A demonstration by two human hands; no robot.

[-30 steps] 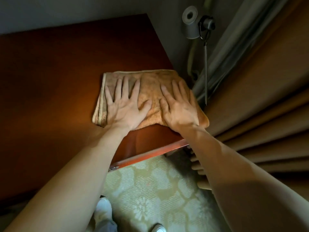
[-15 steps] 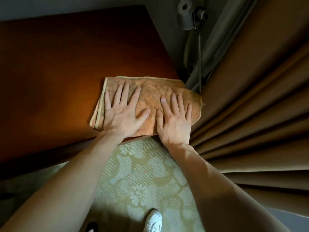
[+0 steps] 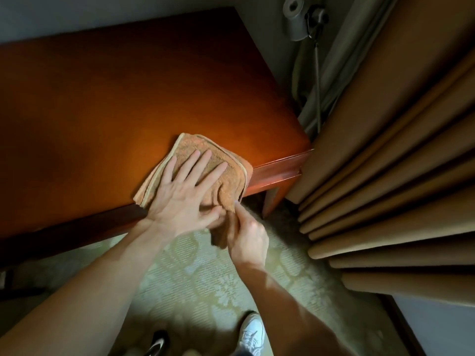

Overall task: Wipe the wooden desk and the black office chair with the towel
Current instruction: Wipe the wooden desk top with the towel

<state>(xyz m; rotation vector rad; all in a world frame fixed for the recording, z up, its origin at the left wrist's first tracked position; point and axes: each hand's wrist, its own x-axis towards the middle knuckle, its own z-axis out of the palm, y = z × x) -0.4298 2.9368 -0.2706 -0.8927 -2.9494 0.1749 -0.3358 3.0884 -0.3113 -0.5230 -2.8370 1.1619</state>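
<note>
A folded tan towel (image 3: 226,173) lies at the front edge of the reddish wooden desk (image 3: 128,104), near its right corner, with part of it hanging over the edge. My left hand (image 3: 185,194) presses flat on the towel, fingers straight and spread. My right hand (image 3: 244,232) is below the desk edge and pinches the towel's hanging corner between thumb and fingers. The black office chair is not in view.
Heavy tan curtains (image 3: 385,163) hang close to the desk's right corner. A grey wall lamp (image 3: 298,19) with a thin rod is mounted behind the desk. A patterned pale carpet (image 3: 195,283) covers the floor, and my white shoe (image 3: 252,332) stands on it.
The towel slid back to the front edge and bunched smaller. My right hand left the towel's top and now pinches its overhanging corner. My left hand stays flat on it.
</note>
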